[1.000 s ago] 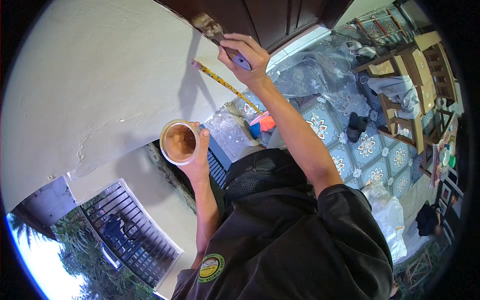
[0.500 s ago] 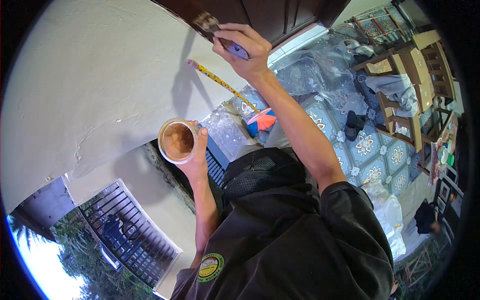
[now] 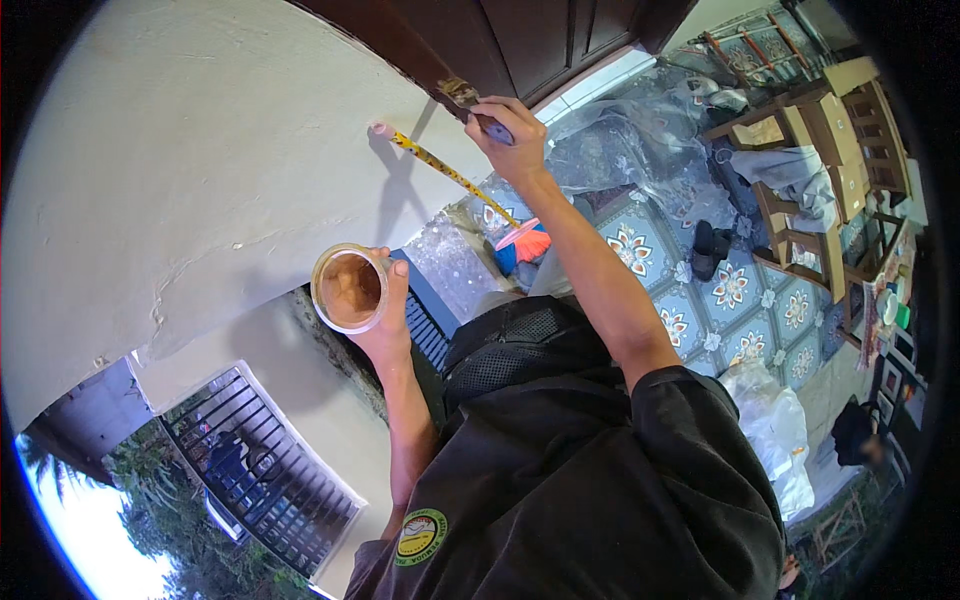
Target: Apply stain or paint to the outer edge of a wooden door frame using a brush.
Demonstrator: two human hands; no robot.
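The right hand (image 3: pixel 512 140) is raised at arm's length, fingers closed around the handle of a paintbrush (image 3: pixel 470 103) whose bristles touch the edge of a dark brown wooden door (image 3: pixel 500 35), right where it meets the cream wall (image 3: pixel 200 150). The left hand (image 3: pixel 385 315) sits lower and nearer the body, fingers wrapped around 1 clear plastic cup (image 3: pixel 348 288) holding brown liquid — the cup is upright, its open mouth facing the camera. Between the 2 hands a broom (image 3: pixel 460 180) with a yellow patterned stick leans against the wall, its orange bristle head down by the patterned floor tiles (image 3: pixel 730 290) (blue and white, partly covered by plastic sheeting (image 3: pixel 620 150)). The person wears a black shirt (image 3: pixel 600 480).
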